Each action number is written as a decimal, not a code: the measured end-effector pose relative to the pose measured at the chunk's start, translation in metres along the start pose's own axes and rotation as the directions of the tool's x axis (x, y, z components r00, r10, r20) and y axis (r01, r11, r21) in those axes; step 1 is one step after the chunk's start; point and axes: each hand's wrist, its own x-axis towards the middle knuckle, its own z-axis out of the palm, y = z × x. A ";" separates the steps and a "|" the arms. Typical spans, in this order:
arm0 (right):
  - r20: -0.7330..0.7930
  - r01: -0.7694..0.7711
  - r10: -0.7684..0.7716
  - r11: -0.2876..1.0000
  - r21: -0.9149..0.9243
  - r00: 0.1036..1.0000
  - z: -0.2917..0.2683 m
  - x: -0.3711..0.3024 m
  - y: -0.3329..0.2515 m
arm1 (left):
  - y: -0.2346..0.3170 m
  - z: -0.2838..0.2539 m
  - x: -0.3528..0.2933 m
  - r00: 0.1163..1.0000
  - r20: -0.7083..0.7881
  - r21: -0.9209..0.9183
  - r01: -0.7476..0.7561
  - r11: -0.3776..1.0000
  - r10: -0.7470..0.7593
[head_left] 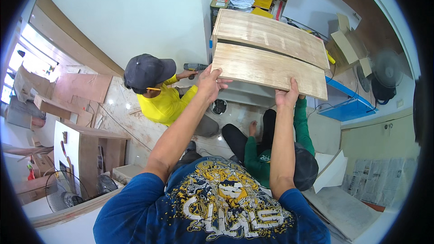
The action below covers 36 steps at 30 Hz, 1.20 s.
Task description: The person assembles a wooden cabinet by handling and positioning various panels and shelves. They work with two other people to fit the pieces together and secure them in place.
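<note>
head view: both arms are up and stretched forward, and the left hand (210,82) is clamped on the near left corner of a pale plywood panel (269,68), fingers over the top face. the right hand (286,96) grips the same panel's near edge further right, thumb on top. the panel sits raised and roughly level, just beside a second plywood panel (270,36) beyond it, a thin dark gap between the two. underneath, a co-worker in a yellow shirt (166,103) crouches by the wall with a power drill (195,67) held close to the panel's left end, and another in a green sleeve (300,124) reaches up under the right side. my read: the far panel looks already placed, the near one is held in position but i can't see any fastening yet, so fixing it looks like what's left. a fan (384,74) stands at the right.
</note>
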 end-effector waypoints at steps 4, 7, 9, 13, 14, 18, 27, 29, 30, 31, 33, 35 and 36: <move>0.008 -0.004 0.004 1.000 -0.014 1.000 -0.002 0.002 0.000 | -0.004 -0.003 0.003 0.999 -0.009 -0.015 0.045 0.999 -0.045; 0.034 0.000 0.002 0.999 -0.049 0.999 0.000 0.000 0.004 | -0.013 -0.023 0.014 0.997 0.036 -0.048 0.073 0.996 -0.071; 0.036 0.001 0.000 0.999 -0.040 0.999 0.003 0.002 0.009 | -0.008 -0.031 0.029 0.994 0.082 -0.072 0.084 0.994 -0.078; 0.024 -0.007 0.007 1.000 -0.027 1.000 0.003 0.012 0.013 | -0.003 -0.029 0.042 0.995 0.054 -0.045 0.087 0.995 -0.085; 0.017 0.001 -0.001 1.000 -0.016 1.000 0.002 0.012 0.013 | -0.004 -0.025 0.043 0.997 0.020 -0.040 0.069 0.997 -0.068; 0.073 -0.048 0.040 0.992 0.114 0.997 -0.029 0.029 0.005 | -0.028 0.004 0.039 0.995 -0.097 -0.139 -0.017 0.990 0.003; 0.007 -0.072 0.072 0.997 0.005 0.997 -0.006 0.001 0.009 | -0.073 0.038 0.026 0.997 0.009 -0.415 0.077 0.906 -0.081; 0.060 -0.139 0.145 0.987 -0.082 0.988 -0.006 -0.013 -0.010 | -0.081 0.055 0.035 0.997 0.018 -0.463 0.075 0.883 -0.076; 0.079 -0.178 0.190 0.975 -0.133 0.979 -0.009 -0.019 -0.018 | -0.084 0.053 0.037 0.996 0.004 -0.474 0.076 0.877 -0.085; -0.008 -0.220 0.229 0.927 -0.303 0.973 -0.018 -0.027 -0.027 | -0.087 0.052 0.038 0.996 -0.012 -0.485 0.075 0.871 -0.092; -0.127 -0.191 0.143 0.694 -0.694 0.981 -0.035 -0.048 -0.057 | -0.086 0.050 0.037 0.995 -0.050 -0.497 0.055 0.866 -0.091; 0.085 0.145 -0.210 0.288 -0.947 0.974 -0.053 -0.039 -0.100 | -0.083 0.055 0.030 0.991 -0.105 -0.509 0.021 0.860 -0.087; 0.281 0.313 -0.432 0.003 -0.950 0.857 -0.061 -0.026 -0.122 | -0.089 0.056 0.028 0.993 -0.081 -0.531 0.030 0.847 -0.086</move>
